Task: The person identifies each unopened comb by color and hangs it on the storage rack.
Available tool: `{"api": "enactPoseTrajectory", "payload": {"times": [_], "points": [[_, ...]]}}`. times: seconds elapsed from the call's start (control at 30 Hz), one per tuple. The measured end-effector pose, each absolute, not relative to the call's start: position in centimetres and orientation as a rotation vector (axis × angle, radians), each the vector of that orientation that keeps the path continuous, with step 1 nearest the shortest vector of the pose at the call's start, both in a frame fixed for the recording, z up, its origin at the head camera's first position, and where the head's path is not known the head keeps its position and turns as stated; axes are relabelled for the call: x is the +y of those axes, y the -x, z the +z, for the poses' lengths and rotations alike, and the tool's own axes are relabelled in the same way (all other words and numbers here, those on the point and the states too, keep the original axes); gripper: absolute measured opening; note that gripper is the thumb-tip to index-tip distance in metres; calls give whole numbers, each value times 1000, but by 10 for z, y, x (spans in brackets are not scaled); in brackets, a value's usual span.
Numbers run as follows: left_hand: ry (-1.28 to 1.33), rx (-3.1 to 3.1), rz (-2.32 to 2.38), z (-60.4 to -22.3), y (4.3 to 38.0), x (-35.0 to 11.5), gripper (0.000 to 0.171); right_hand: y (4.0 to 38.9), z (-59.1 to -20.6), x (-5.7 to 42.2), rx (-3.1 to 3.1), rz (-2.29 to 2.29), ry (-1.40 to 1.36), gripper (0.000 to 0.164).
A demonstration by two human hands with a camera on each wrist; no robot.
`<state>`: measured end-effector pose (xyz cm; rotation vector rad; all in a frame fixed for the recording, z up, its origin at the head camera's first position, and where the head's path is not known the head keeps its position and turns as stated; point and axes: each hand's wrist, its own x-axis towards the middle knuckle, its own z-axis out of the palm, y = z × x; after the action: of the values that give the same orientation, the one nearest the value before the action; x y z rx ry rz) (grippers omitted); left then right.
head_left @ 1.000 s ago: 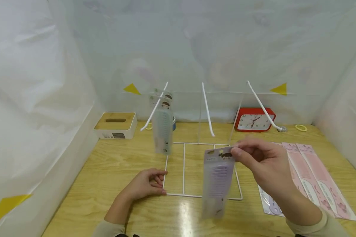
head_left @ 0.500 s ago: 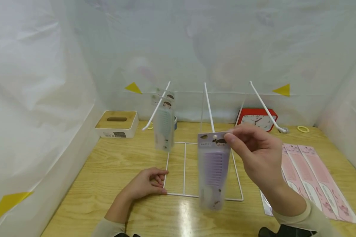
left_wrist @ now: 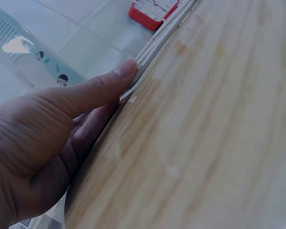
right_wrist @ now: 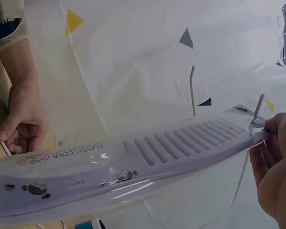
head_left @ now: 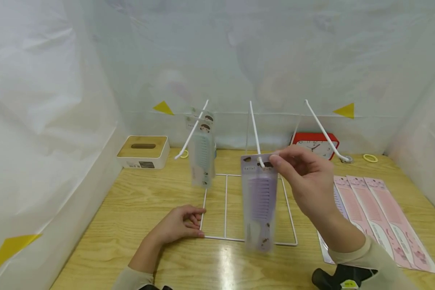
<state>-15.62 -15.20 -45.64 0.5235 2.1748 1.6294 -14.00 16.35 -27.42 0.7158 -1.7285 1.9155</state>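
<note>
In the head view my right hand (head_left: 306,177) pinches the top corner of a purple comb in a clear packet (head_left: 262,201). The tip of the middle hook (head_left: 255,133) pokes through the packet's hole, as the right wrist view also shows around the purple comb (right_wrist: 181,148). My left hand (head_left: 175,223) grips the front left corner of the white wire display rack (head_left: 225,205), thumb on the wire, seen closer in the left wrist view with the hand (left_wrist: 62,124) at the wire. Packaged green combs (head_left: 201,153) hang from the left hook (head_left: 192,135).
Several packaged pink combs (head_left: 375,209) lie at the right, beside a partly hidden purple one. Behind the rack stand a tissue box (head_left: 142,152) and a red clock (head_left: 316,145). The right hook (head_left: 324,131) juts forward; a yellow ring (head_left: 370,158) lies near it.
My right hand has brought the purple comb left and upward, then back onto the middle hook, whose tip now shows through the packet's hole. My left hand stays on the rack corner.
</note>
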Motion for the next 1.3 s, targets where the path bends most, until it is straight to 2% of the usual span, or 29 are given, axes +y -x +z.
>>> {"api": "enactPoseTrajectory", "payload": {"times": [0.2,0.33,0.77,1.03,1.2,1.3], "points": [[-514,2173,1633,-457,156,-152,66,158,-273,161,-1765,2144,-457,16],[-506,2179,1627,-457,156,-151,66,175,-272,158,-1714,2230,-451,18],[-504,2176,1631,-459,155,-152,67,218,-274,154,-1661,2294,-361,4],[-507,2172,1640,-458,156,-152,67,239,-271,152,-1670,2290,-323,3],[-510,2169,1637,-459,156,-152,67,249,-270,152,-1646,2345,-312,10],[-505,2166,1641,-460,156,-152,67,254,-270,153,-1680,2323,-296,4]]}}
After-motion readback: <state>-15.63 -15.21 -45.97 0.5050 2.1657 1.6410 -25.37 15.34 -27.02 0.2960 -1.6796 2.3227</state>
